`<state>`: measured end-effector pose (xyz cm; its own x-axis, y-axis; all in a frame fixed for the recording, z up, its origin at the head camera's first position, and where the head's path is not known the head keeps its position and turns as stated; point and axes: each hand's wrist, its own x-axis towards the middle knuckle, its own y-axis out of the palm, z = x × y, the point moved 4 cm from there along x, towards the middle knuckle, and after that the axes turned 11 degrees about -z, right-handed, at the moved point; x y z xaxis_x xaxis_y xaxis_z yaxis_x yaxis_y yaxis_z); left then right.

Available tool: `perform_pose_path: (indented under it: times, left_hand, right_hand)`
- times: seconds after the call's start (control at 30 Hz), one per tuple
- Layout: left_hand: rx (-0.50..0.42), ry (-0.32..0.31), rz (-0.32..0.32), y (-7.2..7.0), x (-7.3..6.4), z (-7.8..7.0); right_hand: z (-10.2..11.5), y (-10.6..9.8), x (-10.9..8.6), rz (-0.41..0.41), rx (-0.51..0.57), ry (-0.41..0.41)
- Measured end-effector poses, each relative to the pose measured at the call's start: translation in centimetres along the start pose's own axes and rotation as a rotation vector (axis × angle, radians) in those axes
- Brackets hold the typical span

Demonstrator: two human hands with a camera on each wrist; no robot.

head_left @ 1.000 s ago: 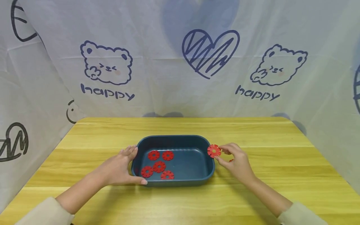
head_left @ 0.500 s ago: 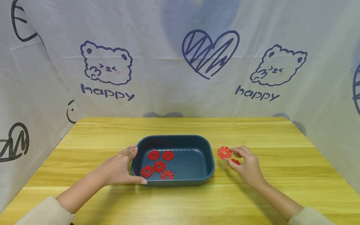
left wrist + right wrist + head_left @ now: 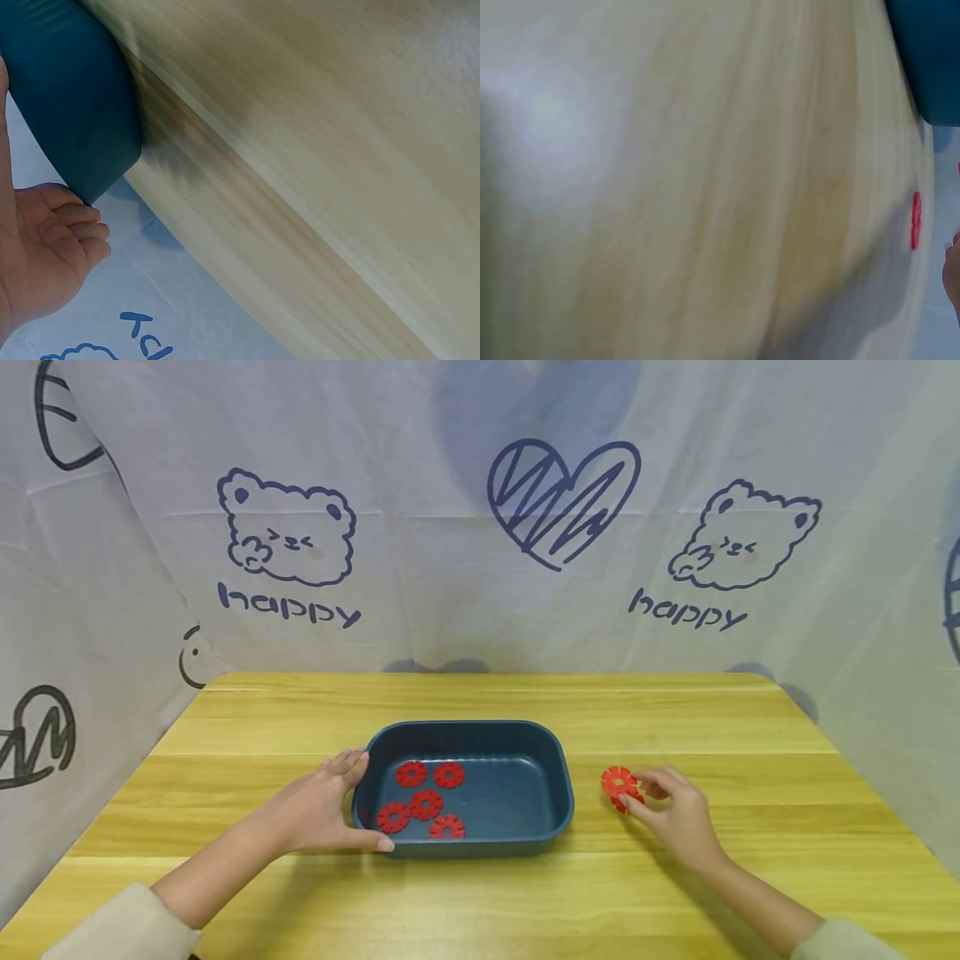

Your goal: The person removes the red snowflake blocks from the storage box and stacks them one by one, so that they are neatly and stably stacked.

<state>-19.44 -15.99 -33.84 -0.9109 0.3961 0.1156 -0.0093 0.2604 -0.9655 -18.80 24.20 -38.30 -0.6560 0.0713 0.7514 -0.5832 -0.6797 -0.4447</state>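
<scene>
Right of centre in the head view, the right hand (image 3: 678, 818) pinches a disc (image 3: 611, 779) that overlaps, as seen, a nearby second disc (image 3: 916, 220) on the table (image 3: 735, 727), while the left hand (image 3: 322, 806), thumb and fingers spread, grips the tray (image 3: 502, 797).

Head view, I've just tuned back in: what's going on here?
A person's right hand pinches a red notched disc off to the right of the blue bin. In the head view it partly covers a second red disc lying on the table. The left hand grips the bin's left end. Five more red discs lie inside, toward its left side.
</scene>
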Motion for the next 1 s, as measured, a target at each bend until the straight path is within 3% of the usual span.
perform_pose_path:
  times: [0.23,0.5,1.0]
  left_hand:
    - [-0.003,0.004,0.001,0.1,0.0,0.0]
    - [-0.002,0.007,-0.001,0.1,0.0,0.1]
    - [0.000,0.007,0.005,0.1,0.1,0.1]
  right_hand:
    - [-1.0,-0.2,-0.9,0.019,-0.034,0.038]
    - [-2.1,-0.2,-1.5,0.082,-0.039,0.175]
    - [-2.9,-0.1,-1.2,0.203,-0.034,0.291]
